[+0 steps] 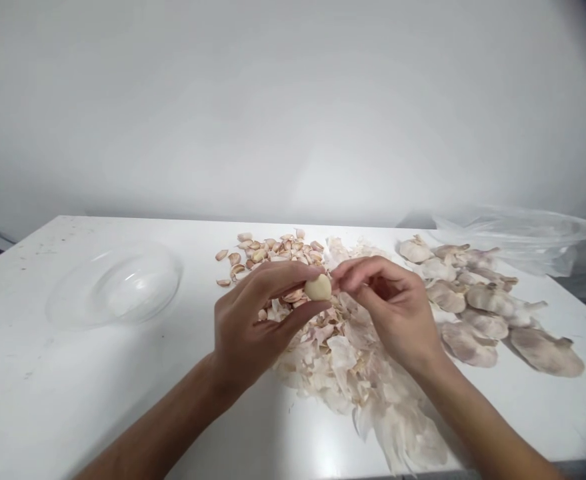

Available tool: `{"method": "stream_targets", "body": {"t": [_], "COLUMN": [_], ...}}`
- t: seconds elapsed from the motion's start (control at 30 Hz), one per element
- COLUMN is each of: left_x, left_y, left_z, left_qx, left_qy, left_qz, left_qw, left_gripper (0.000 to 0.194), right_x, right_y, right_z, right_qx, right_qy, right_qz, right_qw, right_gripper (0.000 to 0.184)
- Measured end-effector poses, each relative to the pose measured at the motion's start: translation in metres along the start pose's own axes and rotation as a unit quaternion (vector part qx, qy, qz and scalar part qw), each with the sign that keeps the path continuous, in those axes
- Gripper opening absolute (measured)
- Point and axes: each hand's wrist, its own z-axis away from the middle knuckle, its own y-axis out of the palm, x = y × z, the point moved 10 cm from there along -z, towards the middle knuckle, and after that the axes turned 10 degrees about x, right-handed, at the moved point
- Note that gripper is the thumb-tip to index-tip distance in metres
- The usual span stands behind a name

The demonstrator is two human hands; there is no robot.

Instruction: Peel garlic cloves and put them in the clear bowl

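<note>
A pale peeled garlic clove [318, 288] is gripped between the thumb and fingers of my left hand [253, 307]. Just right of it, my right hand [397, 307] has its thumb and fingertips pinched together close to the clove. Whether a bit of skin sits in that pinch is too small to make out. Beneath both hands spreads a heap of papery garlic skins [343, 360]. Behind my left hand lie many loose unpeeled garlic cloves [285, 247], partly hidden by the hand.
A clear glass bowl [170, 280] stands on the white table [123, 400] at left. Several whole garlic bulbs [547, 350] lie at right, with a clear plastic bag [523, 237] behind them. A pale wall [273, 113] rises behind the table's far edge.
</note>
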Motion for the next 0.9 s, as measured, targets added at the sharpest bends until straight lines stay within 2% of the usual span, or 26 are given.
{"method": "stream_targets", "body": {"t": [0.07,0.13,0.23,0.27,0.43,0.6,0.7,0.77,0.83,0.9], "left_x": [-0.002,-0.005,-0.009,-0.01,-0.013,-0.011,-0.016,-0.018,-0.013,-0.001], "left_y": [-0.006,-0.012,-0.017,-0.018,-0.005,-0.002,0.0,-0.001,-0.006,-0.009], "left_z": [0.0,0.001,0.001,0.0,-0.007,-0.009,-0.009,-0.009,-0.009,-0.009], "left_qx": [-0.025,-0.049,-0.069,-0.069,0.002,0.021,0.043,0.039,0.01,-0.016], "left_qy": [0.002,0.008,0.033,0.042,0.077,0.076,0.106,0.118,0.087,0.024], "left_qz": [-0.005,-0.009,-0.016,-0.019,-0.057,-0.115,-0.127,-0.127,-0.108,-0.068], "left_qw": [1.0,0.999,0.997,0.997,0.995,0.99,0.985,0.984,0.99,0.997], "left_gripper": [0.061,0.06,0.06,0.06,0.052,0.049,0.055,0.057,0.053,0.047], "right_x": [0.011,0.011,-0.002,-0.005,-0.021,-0.028,-0.03,-0.029,-0.028,-0.028], "right_y": [-0.002,0.003,0.013,0.017,0.035,0.03,0.023,0.025,0.03,0.035], "right_z": [0.003,0.004,0.004,0.004,0.003,0.002,0.003,0.003,0.003,0.002], "right_qx": [-0.009,0.017,0.065,0.078,0.117,0.078,0.043,0.045,0.06,0.078], "right_qy": [-0.031,-0.019,0.047,0.065,0.126,0.141,0.14,0.137,0.136,0.142], "right_qz": [0.082,0.091,0.0,-0.032,-0.178,-0.196,-0.192,-0.21,-0.246,-0.288], "right_qw": [0.996,0.996,0.997,0.994,0.969,0.967,0.97,0.967,0.958,0.944], "right_gripper": [0.026,0.023,0.01,0.011,0.024,0.021,0.019,0.017,0.017,0.018]}}
